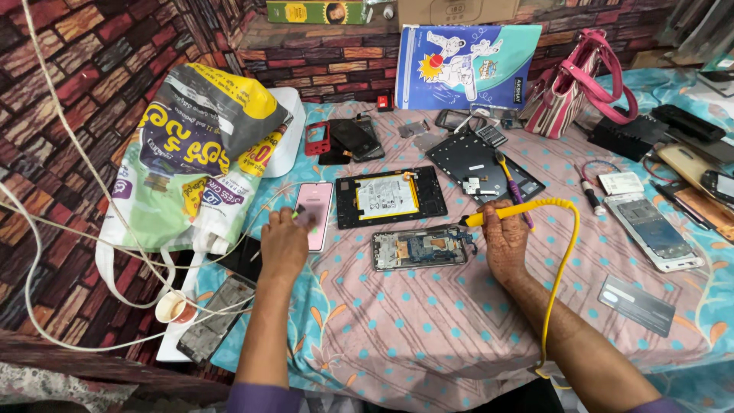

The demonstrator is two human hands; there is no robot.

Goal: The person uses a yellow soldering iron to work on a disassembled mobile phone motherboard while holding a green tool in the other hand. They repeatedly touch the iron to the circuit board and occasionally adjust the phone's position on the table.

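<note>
The right hand (506, 243) was closed around a yellow soldering iron (501, 214), its tip pointing left, just above the opened phone (420, 248). The left hand (284, 245), farther left, pinched a small green tool (297, 215) over the pink phone (315, 214).

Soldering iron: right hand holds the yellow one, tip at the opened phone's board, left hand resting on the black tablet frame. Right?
Not quite. In the head view the left hand rests on the pink phone, not the tablet frame. The right hand does hold the yellow soldering iron at the opened phone.
</note>
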